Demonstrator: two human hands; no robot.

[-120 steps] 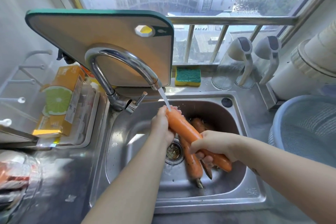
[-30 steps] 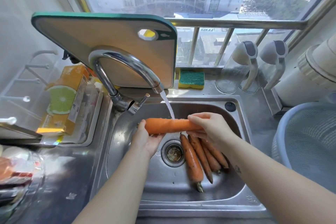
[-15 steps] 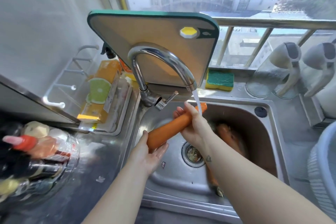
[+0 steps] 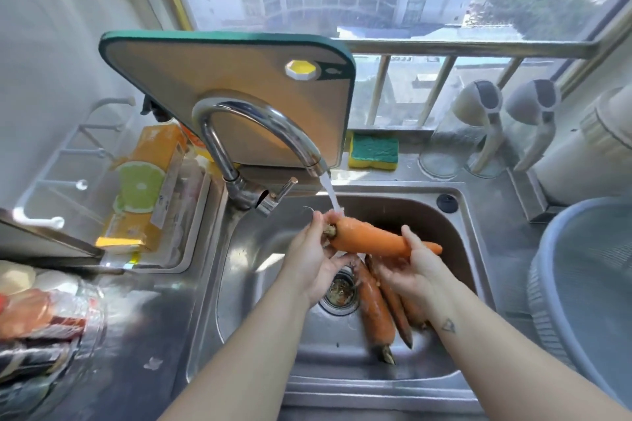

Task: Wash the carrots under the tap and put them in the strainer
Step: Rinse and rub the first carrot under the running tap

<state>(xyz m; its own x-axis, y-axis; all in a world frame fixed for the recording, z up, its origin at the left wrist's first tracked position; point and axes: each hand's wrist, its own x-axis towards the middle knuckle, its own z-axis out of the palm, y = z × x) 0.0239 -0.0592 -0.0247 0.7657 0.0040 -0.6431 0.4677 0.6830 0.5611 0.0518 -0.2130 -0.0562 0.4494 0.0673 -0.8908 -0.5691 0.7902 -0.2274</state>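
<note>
One fat orange carrot point(image 4: 369, 239) is held nearly level at frame centre, wet, with its stem end left under the stream from the curved chrome tap point(image 4: 260, 126). Three other carrots point(image 4: 376, 304) lie side by side just below it. The pale blue strainer point(image 4: 581, 266) sits at the right edge.

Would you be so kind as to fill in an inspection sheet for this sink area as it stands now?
Surface: steel sink set in a steel counter; tap running.
Job's things: one carrot under the stream; other carrots lying by the drain; strainer at the right, no carrot visible in it.
Clutter: cutting board leaning behind the tap; sponge; orange box; two glass jugs.
Grippers: left hand holds the carrot's stem end, right hand its thin end.
Cables: nothing seen.
Surroundings: barred window behind; wall rack at left.
</note>
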